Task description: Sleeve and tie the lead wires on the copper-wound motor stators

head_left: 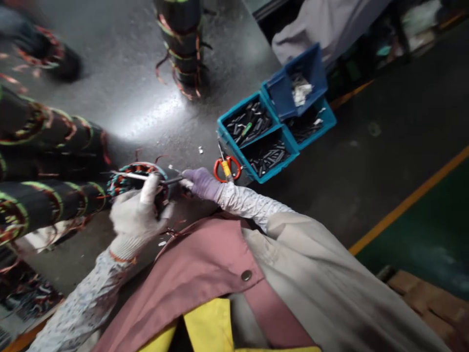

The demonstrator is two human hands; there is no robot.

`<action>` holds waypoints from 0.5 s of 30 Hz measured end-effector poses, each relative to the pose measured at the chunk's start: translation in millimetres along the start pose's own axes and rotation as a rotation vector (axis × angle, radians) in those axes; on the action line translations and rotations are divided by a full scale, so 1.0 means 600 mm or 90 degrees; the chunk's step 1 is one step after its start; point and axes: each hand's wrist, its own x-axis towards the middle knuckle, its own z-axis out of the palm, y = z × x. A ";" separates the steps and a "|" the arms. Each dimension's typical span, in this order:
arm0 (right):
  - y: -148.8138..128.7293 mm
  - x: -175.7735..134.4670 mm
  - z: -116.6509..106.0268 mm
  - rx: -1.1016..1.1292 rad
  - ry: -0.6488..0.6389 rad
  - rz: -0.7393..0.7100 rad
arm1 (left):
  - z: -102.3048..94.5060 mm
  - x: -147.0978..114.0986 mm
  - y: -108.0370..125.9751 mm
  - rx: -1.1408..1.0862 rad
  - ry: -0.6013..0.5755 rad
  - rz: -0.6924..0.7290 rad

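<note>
My left hand point(141, 212), in a white knitted glove, is closed around the near side of a wound motor stator point(117, 185). Its thumb lies by a thin white strip point(128, 175) that crosses the stator's top. Copper-coloured and teal windings show around the rim. To the right, my right hand point(203, 184), gloved in purple, pinches a thin dark grey rod-like piece point(173, 180) that reaches toward my left thumb. Blur hides the exact contact of the fingertips.
Red-handled scissors point(237, 168) and a yellow-handled tool point(226, 169) lie beside blue bins point(271, 176) of dark strips. A tilted blue box point(315, 73) rests on the bins. Stator stacks stand at left point(73, 195) and back point(183, 29). A person's sleeve point(14, 29) shows far left.
</note>
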 end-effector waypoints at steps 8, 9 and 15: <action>0.167 -0.141 -0.187 -0.176 0.210 0.405 | -0.007 -0.006 -0.005 0.016 0.010 -0.027; 0.189 -0.146 -0.203 -0.216 0.162 0.448 | -0.010 -0.004 0.001 0.030 0.007 -0.043; 0.220 -0.091 -0.197 -0.338 -0.058 0.522 | -0.004 0.012 0.013 0.034 -0.010 -0.059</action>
